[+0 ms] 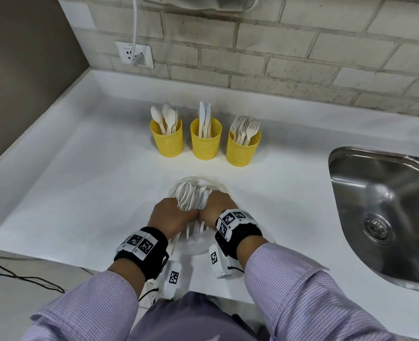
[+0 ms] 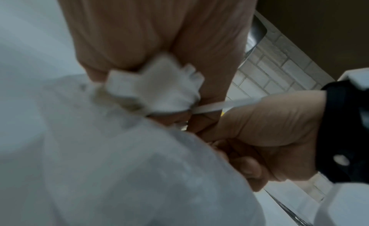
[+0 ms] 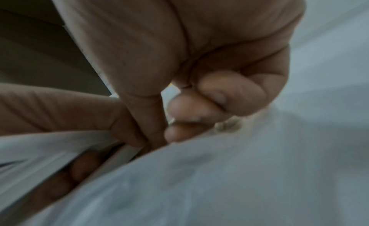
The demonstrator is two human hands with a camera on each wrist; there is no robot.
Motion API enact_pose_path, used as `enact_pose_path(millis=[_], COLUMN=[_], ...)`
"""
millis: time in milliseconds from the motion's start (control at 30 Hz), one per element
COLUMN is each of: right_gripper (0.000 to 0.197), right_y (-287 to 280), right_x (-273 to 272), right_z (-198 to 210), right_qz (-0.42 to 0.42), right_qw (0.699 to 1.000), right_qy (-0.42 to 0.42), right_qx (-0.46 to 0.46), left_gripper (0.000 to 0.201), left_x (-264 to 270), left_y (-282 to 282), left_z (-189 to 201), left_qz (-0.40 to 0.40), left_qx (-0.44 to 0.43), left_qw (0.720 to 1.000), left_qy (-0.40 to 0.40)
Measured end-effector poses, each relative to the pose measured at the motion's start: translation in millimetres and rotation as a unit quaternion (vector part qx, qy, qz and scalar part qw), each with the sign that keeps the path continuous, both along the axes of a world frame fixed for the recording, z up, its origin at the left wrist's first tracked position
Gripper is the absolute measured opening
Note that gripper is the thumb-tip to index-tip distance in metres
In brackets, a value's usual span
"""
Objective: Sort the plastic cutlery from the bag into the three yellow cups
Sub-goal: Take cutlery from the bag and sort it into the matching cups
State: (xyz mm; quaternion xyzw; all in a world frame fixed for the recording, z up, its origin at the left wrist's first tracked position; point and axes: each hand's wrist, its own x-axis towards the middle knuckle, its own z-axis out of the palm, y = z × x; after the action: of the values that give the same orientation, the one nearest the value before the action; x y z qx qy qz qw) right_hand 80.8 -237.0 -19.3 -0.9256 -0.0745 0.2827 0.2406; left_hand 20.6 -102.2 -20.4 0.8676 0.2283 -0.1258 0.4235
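Observation:
A clear plastic bag (image 1: 198, 185) of white cutlery (image 1: 186, 195) lies on the white counter in front of three yellow mesh cups. The left cup (image 1: 167, 143) holds spoons, the middle cup (image 1: 206, 145) knives, the right cup (image 1: 242, 151) forks. My left hand (image 1: 172, 214) grips a bundle of cutlery; its handle ends (image 2: 157, 89) stick out of the fist. My right hand (image 1: 219, 204) presses against the left one, fingers (image 3: 229, 93) curled and pinching the bag (image 3: 219, 182). A white handle (image 2: 219, 105) runs into the right fist. What lies under both hands is hidden.
A steel sink (image 1: 385, 207) is set into the counter (image 1: 92, 183) at the right. A brick wall with a socket and plugged cable (image 1: 135, 54) stands behind the cups. The counter's front edge lies just below my wrists.

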Motion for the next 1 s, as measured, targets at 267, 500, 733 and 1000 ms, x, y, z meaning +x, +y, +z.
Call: enact_pose_path(millis=[267,500,733,1000], right_gripper=[0.023,0.032,0.026,0.01], right_y=[-0.3,-7.1,-28.1,-32.7], right_x=[1.0,2.6,3.5,-0.6], right_z=[-3.6,-2.8,3.9,-0.8], right_qz=[-0.07,-0.093,-0.069,-0.105], right_qw=[0.997,0.991,0.975,0.949], right_qy=[0.022,0.035,0.1,0.126], right_qx=[0.036,0.088,0.184,0.27], left_gripper=[0.049,0.042,0.041,0.031], left_x=[0.8,-1.5,-1.1,2.5], left_y=[1.1,2.4,13.4,0.9], left_z=[0.4,1.0,-0.9,7.8], left_qz=[0.022,0.055,0.045,0.015], left_qx=[0.005,-0.069,-0.185,-0.275], left_qw=[1.0,0.996,0.981,0.961], left_qy=[0.012,-0.011,0.024,0.017])
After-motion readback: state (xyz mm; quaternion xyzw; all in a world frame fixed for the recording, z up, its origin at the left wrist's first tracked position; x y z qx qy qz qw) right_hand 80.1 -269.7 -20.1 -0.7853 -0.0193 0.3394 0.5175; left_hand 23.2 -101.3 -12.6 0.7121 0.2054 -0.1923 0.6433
